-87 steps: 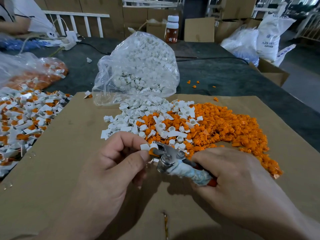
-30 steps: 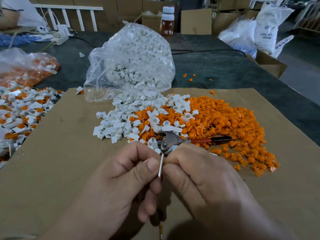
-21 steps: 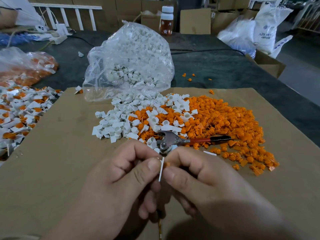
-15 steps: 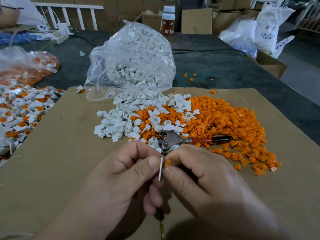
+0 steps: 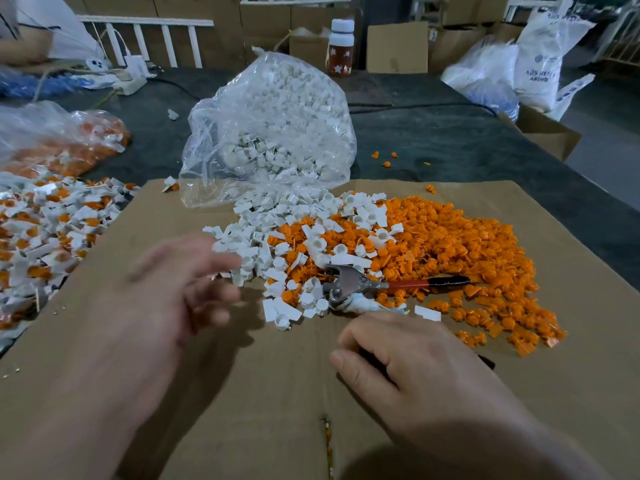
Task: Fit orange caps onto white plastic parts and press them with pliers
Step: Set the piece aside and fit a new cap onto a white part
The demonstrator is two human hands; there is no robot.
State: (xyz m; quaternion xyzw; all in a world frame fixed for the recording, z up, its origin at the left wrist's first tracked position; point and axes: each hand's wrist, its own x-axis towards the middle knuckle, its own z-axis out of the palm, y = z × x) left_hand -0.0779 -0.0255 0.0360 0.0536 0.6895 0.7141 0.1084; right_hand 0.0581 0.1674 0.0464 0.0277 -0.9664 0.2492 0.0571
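Open-fingered, your left hand [image 5: 173, 292] hovered blurred above the brown cardboard [image 5: 277, 393]; your right hand [image 5: 415, 368] lay curled near the steel pliers [image 5: 349, 284], grip unclear.

Cardboard sheet [image 5: 263, 382] on dark table [image 5: 433, 147]

Head camera, close, looking forward-down over cardboard sheet [image 5: 173, 393].

Left hand [image 5: 166, 299] and right hand [image 5: 408, 362] bare, forearms bare to the bottom edge; short nails; left hand blurred
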